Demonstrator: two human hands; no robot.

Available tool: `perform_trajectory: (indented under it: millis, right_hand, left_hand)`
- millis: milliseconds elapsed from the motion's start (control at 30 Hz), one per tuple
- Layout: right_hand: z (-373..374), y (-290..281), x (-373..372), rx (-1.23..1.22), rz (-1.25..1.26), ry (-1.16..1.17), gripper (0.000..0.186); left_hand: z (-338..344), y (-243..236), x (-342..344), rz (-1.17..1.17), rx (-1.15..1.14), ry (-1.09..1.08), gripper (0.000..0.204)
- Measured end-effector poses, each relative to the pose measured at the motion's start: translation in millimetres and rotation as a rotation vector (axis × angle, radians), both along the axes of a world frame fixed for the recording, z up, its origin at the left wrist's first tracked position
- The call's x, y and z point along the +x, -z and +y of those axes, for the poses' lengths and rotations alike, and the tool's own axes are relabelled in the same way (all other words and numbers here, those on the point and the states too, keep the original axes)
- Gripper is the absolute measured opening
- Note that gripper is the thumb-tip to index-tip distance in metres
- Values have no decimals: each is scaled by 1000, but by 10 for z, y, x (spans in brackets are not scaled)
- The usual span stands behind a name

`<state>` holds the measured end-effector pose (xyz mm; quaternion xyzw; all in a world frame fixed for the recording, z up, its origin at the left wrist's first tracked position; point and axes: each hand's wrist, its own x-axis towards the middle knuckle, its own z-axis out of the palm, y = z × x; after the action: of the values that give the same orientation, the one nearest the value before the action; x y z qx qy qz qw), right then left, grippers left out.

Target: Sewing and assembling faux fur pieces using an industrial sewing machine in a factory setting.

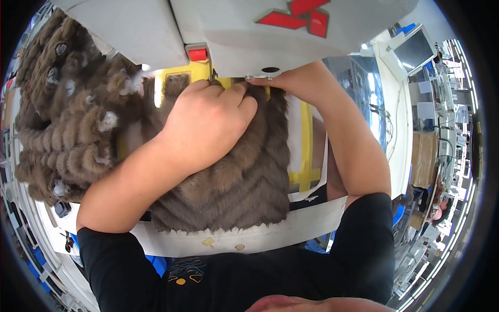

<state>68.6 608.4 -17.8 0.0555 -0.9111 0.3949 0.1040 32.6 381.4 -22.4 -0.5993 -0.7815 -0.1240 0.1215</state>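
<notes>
A brown fur panel point(244, 182) with a chevron pattern lies flat on a yellow template point(306, 151) under the head of a white sewing machine point(270, 36). My left hand point(208, 125) presses down on the panel's upper part, fingers closed together near the needle area. My right hand point(291, 83) reaches in from the right and pinches the panel's top edge just below the machine head. More brown fur point(67, 119), rolled and bunched in strips, is piled to the left on the table.
The white table edge point(291, 229) runs along the near side of the panel. A red button point(197, 54) sits on the machine. At the right are a monitor point(413, 49), a cardboard box point(423, 158) and other workstations.
</notes>
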Motion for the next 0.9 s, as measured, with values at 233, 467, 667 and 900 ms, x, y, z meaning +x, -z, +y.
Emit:
perform_trajectory:
  millis: [233, 467, 667, 900]
  right_hand:
    - [-2, -249, 18, -248, -404, 100, 28]
    - [-53, -209, -5, -178, -375, 172, 23]
    - [-71, -166, 2, -228, -318, 196, 25]
    - [-22, -103, -2, -277, -309, 153, 26]
  left_hand:
    - [33, 8, 7, -17, 26, -42, 11]
    - [41, 0, 40, -70, 0, -70, 11]
    - [30, 56, 27, -8, 42, -68, 12]
    - [51, 58, 62, 48, 35, -84, 12]
